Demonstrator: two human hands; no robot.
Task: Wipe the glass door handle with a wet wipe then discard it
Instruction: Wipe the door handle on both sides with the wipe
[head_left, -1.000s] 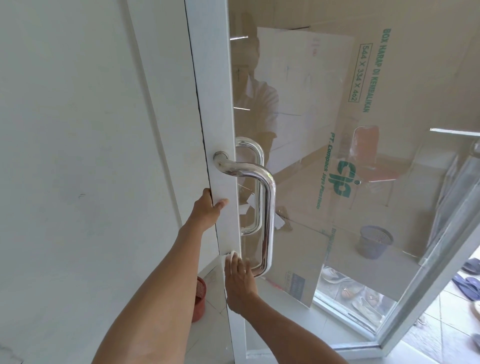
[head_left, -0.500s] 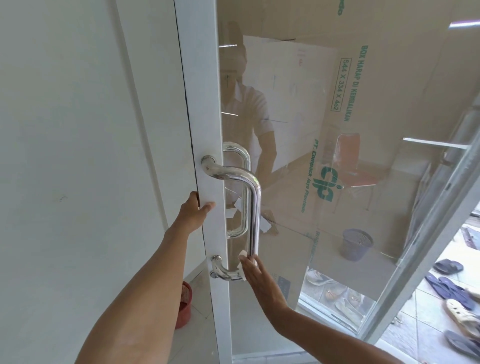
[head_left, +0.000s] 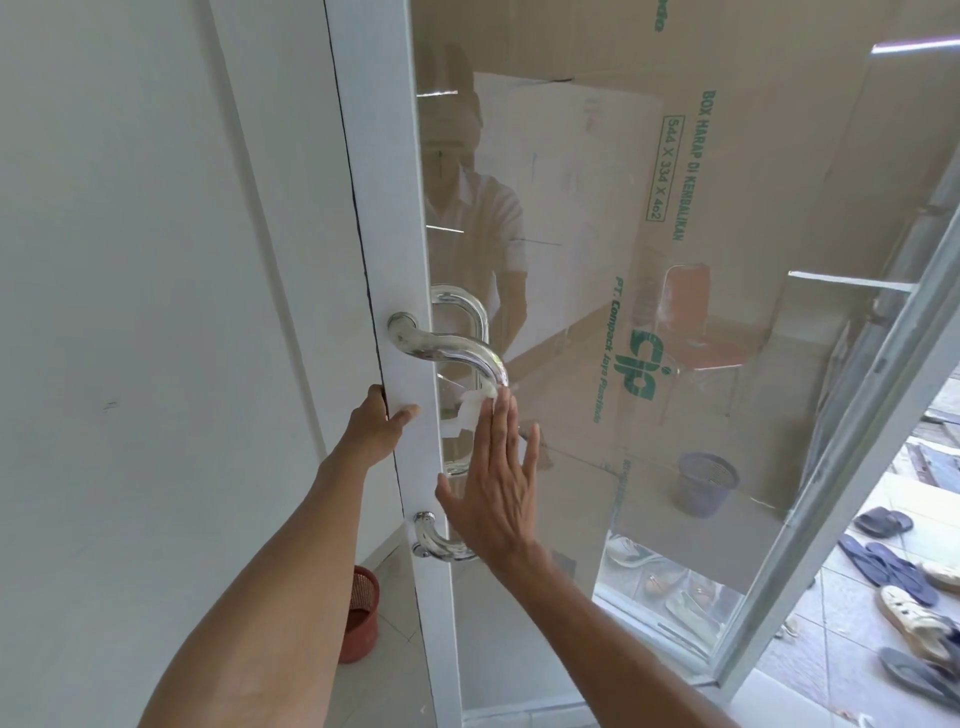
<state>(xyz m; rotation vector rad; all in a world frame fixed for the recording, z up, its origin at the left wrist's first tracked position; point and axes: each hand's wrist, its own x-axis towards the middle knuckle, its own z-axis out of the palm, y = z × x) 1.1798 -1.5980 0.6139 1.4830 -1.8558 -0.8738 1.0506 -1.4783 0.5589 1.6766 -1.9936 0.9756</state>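
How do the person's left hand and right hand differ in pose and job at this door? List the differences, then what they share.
The left hand curls round the edge of the door frame; the right hand lies flat, fingers straight. The left hand holds only the frame; the right hand presses a wet wipe against the handle. Both are bare and work on the same door.

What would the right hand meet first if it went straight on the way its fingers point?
Probably the door handle's upper bend: the right hand presses the wet wipe to the bar, fingers pointing up, and the bend sits above the fingertips. Depth is unclear; it might pass alongside.
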